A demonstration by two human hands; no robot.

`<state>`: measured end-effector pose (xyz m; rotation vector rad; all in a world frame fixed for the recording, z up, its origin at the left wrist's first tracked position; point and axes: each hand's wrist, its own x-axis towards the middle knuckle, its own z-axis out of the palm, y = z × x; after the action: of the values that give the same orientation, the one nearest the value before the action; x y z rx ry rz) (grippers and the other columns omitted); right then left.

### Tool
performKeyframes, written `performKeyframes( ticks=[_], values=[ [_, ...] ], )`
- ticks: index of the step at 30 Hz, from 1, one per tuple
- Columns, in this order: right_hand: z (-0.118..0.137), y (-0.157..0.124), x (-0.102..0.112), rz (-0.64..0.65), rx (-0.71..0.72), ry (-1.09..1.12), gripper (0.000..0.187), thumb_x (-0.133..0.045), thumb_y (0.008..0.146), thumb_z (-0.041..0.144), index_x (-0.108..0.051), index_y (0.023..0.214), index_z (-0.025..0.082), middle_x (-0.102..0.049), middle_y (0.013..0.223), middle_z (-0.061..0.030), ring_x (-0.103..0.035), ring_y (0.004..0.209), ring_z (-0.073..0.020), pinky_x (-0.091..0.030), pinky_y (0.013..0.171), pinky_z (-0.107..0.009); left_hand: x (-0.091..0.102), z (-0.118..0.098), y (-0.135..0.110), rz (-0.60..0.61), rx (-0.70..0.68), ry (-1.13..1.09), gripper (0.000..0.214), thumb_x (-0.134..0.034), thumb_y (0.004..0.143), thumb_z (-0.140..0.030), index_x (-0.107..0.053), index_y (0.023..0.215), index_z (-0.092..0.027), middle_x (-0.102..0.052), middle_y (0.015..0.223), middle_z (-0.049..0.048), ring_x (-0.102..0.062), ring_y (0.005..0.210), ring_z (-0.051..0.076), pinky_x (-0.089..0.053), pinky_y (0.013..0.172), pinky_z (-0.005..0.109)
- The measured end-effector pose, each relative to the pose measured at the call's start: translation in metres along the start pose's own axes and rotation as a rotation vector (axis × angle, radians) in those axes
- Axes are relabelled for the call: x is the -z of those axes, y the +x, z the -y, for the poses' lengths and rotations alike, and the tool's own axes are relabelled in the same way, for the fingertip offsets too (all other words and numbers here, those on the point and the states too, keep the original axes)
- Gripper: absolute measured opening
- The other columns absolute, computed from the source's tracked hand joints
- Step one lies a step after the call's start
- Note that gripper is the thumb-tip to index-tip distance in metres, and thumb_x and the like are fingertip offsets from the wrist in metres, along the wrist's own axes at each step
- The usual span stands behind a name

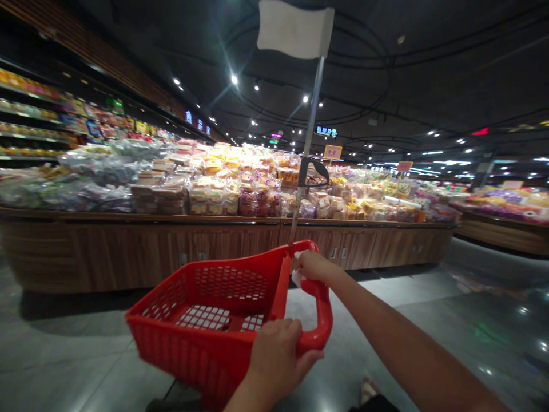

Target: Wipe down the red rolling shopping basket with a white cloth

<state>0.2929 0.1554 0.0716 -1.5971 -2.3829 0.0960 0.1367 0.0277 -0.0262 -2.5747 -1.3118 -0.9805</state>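
Observation:
A red plastic shopping cart (154,337) stands before me, turned to the left, its basket holding nothing that I can make out. My left hand (277,352) is closed over the near corner where the rim meets the handle, thumb stretched along the handle. At the far end of the same handle, my right hand (315,266) is wrapped round it. Something white and crumpled, like a tissue (297,277), pokes out beneath the right fingers. From the cart's far corner rises a pole (309,129) with a dark hook-shaped clip (313,173) and a pale flag (295,30) on top.
A long wooden display counter (141,243) heaped with bagged baked goods (214,197) runs across in front. Stocked shelves (30,120) line the left wall. Another loaded counter (506,232) stands at right. Grey shiny floor (429,320) lies around the cart; my foot (368,390) shows below.

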Motion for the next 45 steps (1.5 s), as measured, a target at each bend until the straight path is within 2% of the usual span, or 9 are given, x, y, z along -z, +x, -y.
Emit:
performKeyframes(
  ticks=[3, 9, 16, 22, 27, 32, 36, 41, 45],
  values=[
    [-0.009, -0.009, 0.005, 0.122, 0.149, 0.009, 0.013, -0.062, 0.071, 0.011, -0.071, 0.075, 0.019, -0.069, 0.076, 0.0012, -0.061, 0.072, -0.0134, -0.045, 0.07, -0.021, 0.002, 0.004, -0.003, 0.025, -0.004, -0.012, 0.05, -0.042, 0.075, -0.07, -0.051, 0.07, -0.021, -0.061, 0.069, 0.0028, -0.056, 0.064, 0.019, -0.034, 0.058, 0.031],
    [-0.026, -0.008, 0.006, 0.016, 0.172, -0.015, 0.029, -0.041, 0.085, 0.014, -0.068, 0.096, 0.016, -0.069, 0.099, -0.0066, -0.061, 0.086, -0.0157, -0.041, 0.078, -0.025, 0.006, 0.011, -0.01, 0.047, -0.011, -0.038, 0.049, -0.042, 0.075, -0.069, -0.048, 0.07, -0.021, -0.06, 0.07, 0.0025, -0.055, 0.065, 0.02, -0.034, 0.059, 0.031],
    [-0.013, -0.01, -0.011, 0.137, 0.344, -0.033, 0.02, -0.052, 0.078, 0.014, -0.07, 0.073, 0.019, -0.071, 0.081, -0.0007, -0.061, 0.079, -0.0136, -0.04, 0.082, -0.023, 0.011, 0.014, -0.015, 0.02, -0.022, -0.043, 0.049, -0.045, 0.072, -0.071, -0.046, 0.066, -0.022, -0.058, 0.067, 0.0019, -0.054, 0.064, 0.019, -0.034, 0.059, 0.031],
    [-0.023, -0.006, -0.002, 0.018, 0.286, -0.04, 0.026, -0.046, 0.08, 0.009, -0.067, 0.095, 0.011, -0.068, 0.102, -0.0114, -0.061, 0.091, -0.0189, -0.042, 0.082, -0.028, 0.01, 0.018, -0.017, -0.01, -0.05, -0.049, 0.049, -0.045, 0.073, -0.069, -0.046, 0.065, -0.021, -0.057, 0.064, 0.0012, -0.053, 0.062, 0.017, -0.033, 0.057, 0.03],
    [-0.021, -0.018, -0.007, 0.046, 0.362, -0.012, 0.024, -0.052, 0.075, 0.007, -0.069, 0.088, 0.017, -0.071, 0.09, -0.0056, -0.063, 0.086, -0.0182, -0.044, 0.082, -0.026, 0.013, 0.018, -0.017, -0.033, -0.072, -0.038, 0.051, -0.043, 0.073, -0.071, -0.046, 0.065, -0.02, -0.056, 0.063, 0.0014, -0.053, 0.06, 0.017, -0.033, 0.057, 0.029],
    [-0.037, -0.026, -0.009, -0.113, 0.286, 0.043, 0.036, -0.04, 0.085, 0.01, -0.061, 0.114, 0.016, -0.062, 0.118, -0.0102, -0.057, 0.109, -0.0223, -0.041, 0.096, -0.036, 0.015, 0.02, -0.018, 0.0, -0.069, -0.037, 0.049, -0.045, 0.074, -0.068, -0.048, 0.067, -0.02, -0.058, 0.066, 0.0022, -0.054, 0.064, 0.019, -0.034, 0.059, 0.029],
    [-0.031, -0.049, -0.011, -0.145, 0.326, 0.086, 0.038, -0.038, 0.089, 0.013, -0.056, 0.122, 0.018, -0.055, 0.129, -0.0072, -0.049, 0.12, -0.0185, -0.035, 0.104, -0.034, 0.014, 0.022, -0.019, 0.021, -0.069, -0.031, 0.048, -0.045, 0.074, -0.067, -0.049, 0.068, -0.02, -0.058, 0.068, 0.0022, -0.055, 0.065, 0.019, -0.035, 0.06, 0.03],
    [-0.006, -0.106, -0.022, -0.163, 0.497, 0.274, 0.032, -0.042, 0.091, 0.019, -0.059, 0.117, 0.025, -0.06, 0.122, -0.0018, -0.047, 0.121, -0.0162, -0.031, 0.107, -0.037, 0.016, 0.022, -0.018, 0.02, -0.078, -0.012, 0.047, -0.045, 0.075, -0.066, -0.05, 0.07, -0.02, -0.058, 0.068, 0.0022, -0.055, 0.064, 0.019, -0.036, 0.06, 0.031],
    [-0.013, -0.129, -0.047, -0.371, 0.426, 0.348, 0.034, -0.043, 0.091, 0.022, -0.055, 0.123, 0.026, -0.056, 0.127, -0.0039, -0.046, 0.122, -0.0185, -0.032, 0.107, -0.042, 0.02, 0.022, -0.017, 0.006, -0.093, -0.006, 0.046, -0.045, 0.075, -0.066, -0.051, 0.072, -0.02, -0.059, 0.068, 0.0026, -0.056, 0.064, 0.02, -0.037, 0.059, 0.031]
  ],
)
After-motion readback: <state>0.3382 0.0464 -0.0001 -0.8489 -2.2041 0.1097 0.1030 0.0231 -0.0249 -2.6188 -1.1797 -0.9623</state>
